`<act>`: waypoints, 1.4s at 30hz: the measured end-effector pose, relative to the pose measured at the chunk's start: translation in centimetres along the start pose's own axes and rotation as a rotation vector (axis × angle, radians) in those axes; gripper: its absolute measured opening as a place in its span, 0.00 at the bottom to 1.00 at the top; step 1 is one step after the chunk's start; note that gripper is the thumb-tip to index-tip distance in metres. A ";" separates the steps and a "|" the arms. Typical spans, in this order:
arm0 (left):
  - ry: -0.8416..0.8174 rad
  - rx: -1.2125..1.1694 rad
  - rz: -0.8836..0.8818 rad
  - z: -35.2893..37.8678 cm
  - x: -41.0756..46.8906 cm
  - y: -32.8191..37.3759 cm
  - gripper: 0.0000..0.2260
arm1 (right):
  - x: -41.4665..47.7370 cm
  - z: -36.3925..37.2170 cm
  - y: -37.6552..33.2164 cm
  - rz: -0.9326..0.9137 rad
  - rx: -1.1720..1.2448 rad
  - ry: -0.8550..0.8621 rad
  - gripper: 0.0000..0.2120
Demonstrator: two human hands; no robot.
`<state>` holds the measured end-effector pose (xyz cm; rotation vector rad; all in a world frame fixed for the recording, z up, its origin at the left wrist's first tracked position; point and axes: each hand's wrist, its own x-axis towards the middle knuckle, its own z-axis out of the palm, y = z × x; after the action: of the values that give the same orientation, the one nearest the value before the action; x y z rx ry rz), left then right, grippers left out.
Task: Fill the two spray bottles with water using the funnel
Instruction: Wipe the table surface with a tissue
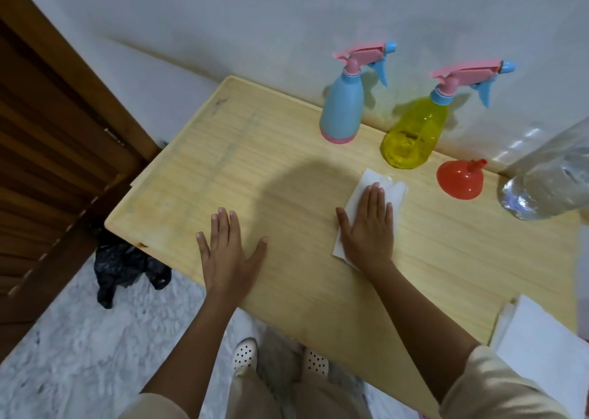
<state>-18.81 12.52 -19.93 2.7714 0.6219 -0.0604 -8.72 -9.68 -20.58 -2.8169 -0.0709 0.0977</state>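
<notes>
Two spray bottles stand at the back of the wooden table (287,291), by the wall, both with pink trigger heads screwed on. The blue spray bottle (342,109) is on the left, the clear yellow spray bottle (412,135) to its right. An orange funnel (460,181) lies mouth-down on the table right of the yellow bottle. A big clear water bottle (548,183) stands at the right edge. My left hand (228,253) lies flat on bare wood, fingers apart. My right hand (369,227) presses flat on a white paper tissue (395,192) in front of the yellow bottle.
A white stack of tissue or paper (541,348) sits at the table's near right corner. A wooden door (47,164) is to the left, a black plastic bag (124,269) on the floor beside the table. My feet in dotted shoes (245,353) stand below the table's front edge.
</notes>
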 end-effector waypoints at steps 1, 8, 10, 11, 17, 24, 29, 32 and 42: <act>-0.016 0.008 -0.006 -0.3 0.3 -0.5 0.37 | 0.3 0.3 -0.7 -0.020 0.006 -0.013 0.42; -0.051 0.049 -0.006 -1.6 2.8 -3.8 0.40 | 2.1 1.4 -4.9 -0.126 -0.005 -0.044 0.39; -0.048 0.033 -0.022 -1.9 3.5 -4.7 0.41 | 2.7 1.7 -5.9 -0.152 -0.009 -0.060 0.39; -0.046 0.030 -0.027 -2.0 3.8 -5.1 0.41 | 2.9 1.8 -6.4 -0.169 -0.015 -0.073 0.39; -0.002 -0.012 -0.040 -2.3 5.7 -7.2 0.35 | 4.1 2.2 -9.2 -0.244 -0.020 -0.125 0.37; 0.019 0.018 -0.090 -2.4 6.3 -6.9 0.28 | 5.7 3.1 -12.8 -0.315 0.004 -0.169 0.36; 0.052 0.000 -0.074 -2.1 6.4 -7.3 0.32 | 6.5 3.8 -14.8 -0.347 0.009 -0.182 0.36; 0.059 -0.013 -0.075 -2.1 6.4 -7.3 0.33 | 7.0 4.3 -15.5 -0.383 0.002 -0.203 0.36; 0.076 -0.053 -0.079 -2.1 6.3 -7.4 0.34 | 6.0 3.3 -13.8 -0.464 0.129 -0.161 0.39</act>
<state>-16.27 22.14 -20.62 2.7080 0.7413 0.0434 -3.47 4.80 -19.65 -2.5828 -0.7199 0.2113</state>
